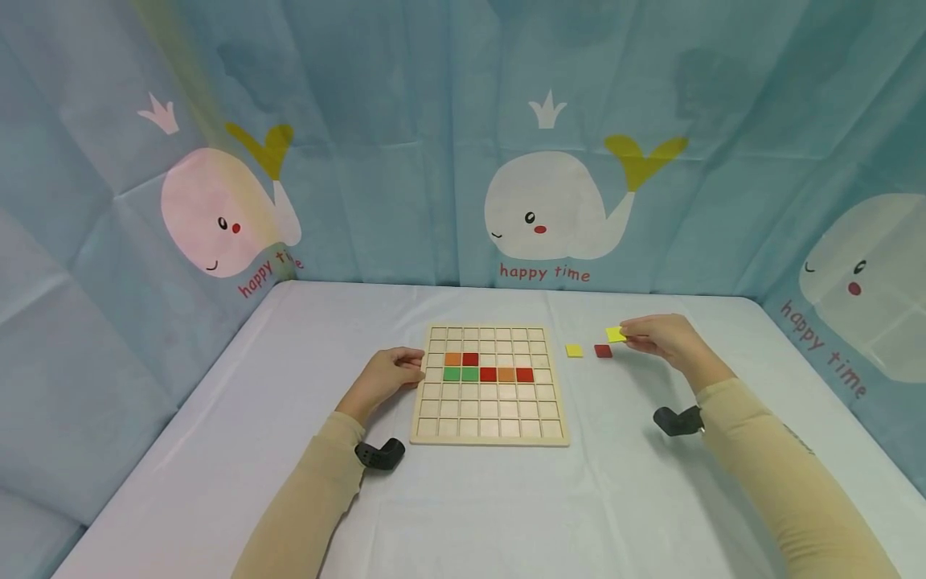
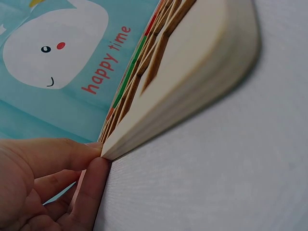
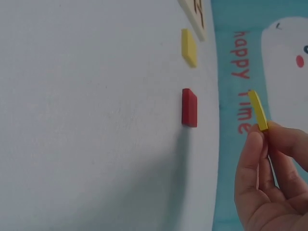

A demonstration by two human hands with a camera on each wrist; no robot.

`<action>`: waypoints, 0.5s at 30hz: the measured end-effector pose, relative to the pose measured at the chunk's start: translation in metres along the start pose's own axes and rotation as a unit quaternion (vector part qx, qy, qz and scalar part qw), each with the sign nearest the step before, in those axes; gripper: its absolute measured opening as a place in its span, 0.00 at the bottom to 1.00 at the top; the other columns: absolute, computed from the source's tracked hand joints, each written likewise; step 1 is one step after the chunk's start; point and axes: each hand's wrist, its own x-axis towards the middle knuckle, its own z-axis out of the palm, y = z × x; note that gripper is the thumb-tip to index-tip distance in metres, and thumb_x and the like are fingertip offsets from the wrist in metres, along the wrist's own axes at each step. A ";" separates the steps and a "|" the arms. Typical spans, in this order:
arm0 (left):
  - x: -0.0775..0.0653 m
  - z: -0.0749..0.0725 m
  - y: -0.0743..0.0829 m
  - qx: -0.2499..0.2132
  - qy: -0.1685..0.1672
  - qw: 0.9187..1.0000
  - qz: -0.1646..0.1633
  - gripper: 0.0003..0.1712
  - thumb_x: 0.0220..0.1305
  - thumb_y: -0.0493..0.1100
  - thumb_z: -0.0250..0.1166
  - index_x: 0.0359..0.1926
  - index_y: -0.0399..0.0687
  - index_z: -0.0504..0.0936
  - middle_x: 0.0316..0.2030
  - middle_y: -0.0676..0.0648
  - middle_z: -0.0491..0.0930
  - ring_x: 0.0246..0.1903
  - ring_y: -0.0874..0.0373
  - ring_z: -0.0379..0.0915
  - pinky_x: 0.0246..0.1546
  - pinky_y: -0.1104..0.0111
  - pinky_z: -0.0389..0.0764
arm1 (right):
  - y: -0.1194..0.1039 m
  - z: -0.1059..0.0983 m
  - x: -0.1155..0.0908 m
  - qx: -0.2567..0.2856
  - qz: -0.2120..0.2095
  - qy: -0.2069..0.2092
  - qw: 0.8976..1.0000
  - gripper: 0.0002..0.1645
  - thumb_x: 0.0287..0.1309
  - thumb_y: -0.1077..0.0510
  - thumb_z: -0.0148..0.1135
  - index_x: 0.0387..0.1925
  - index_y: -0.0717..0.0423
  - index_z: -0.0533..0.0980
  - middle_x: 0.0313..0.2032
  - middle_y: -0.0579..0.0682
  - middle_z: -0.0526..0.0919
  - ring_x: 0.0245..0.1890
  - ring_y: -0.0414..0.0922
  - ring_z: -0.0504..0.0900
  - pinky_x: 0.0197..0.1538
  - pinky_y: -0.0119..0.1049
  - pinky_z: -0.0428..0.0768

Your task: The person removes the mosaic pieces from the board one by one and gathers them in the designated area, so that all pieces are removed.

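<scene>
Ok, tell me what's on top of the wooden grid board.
The wooden grid board holds an orange tile and a red tile, then, one row nearer, two green tiles, another red, another orange and a third red. The cell floors beneath them are covered and can't be seen.

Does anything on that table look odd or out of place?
Nothing stands out. The coloured tiles on the wooden grid board sit within its squares, and the loose yellow tile and red tile lie flat beside it; I see no spill or damage.
</scene>
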 end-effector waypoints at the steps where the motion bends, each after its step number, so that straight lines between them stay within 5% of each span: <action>1: 0.000 0.000 0.000 0.000 -0.001 1.000 0.000 0.27 0.63 0.32 0.66 0.63 0.37 0.76 0.49 0.40 0.79 0.42 0.58 0.76 0.41 0.72 0.83 | 0.001 -0.001 0.001 -0.002 0.003 0.000 1.000 0.36 0.65 0.56 0.65 0.69 0.68 0.65 0.50 0.53 0.78 0.30 0.33 0.82 0.46 0.26 0.84; 10: -0.001 0.000 0.003 0.001 0.001 1.000 0.004 0.27 0.62 0.32 0.66 0.63 0.37 0.76 0.48 0.42 0.79 0.42 0.57 0.76 0.41 0.72 0.84 | 0.007 -0.011 0.005 -0.001 0.002 -0.018 1.000 0.38 0.64 0.56 0.66 0.70 0.68 0.64 0.29 0.36 0.80 0.31 0.33 0.83 0.46 0.27 0.84; 15: -0.003 0.000 0.003 -0.001 -0.004 1.000 0.009 0.27 0.62 0.32 0.66 0.63 0.35 0.75 0.47 0.41 0.79 0.42 0.58 0.77 0.41 0.72 0.84 | 0.010 -0.013 0.007 -0.030 0.000 -0.013 0.999 0.38 0.64 0.53 0.66 0.69 0.67 0.65 0.44 0.48 0.82 0.33 0.33 0.82 0.48 0.27 0.84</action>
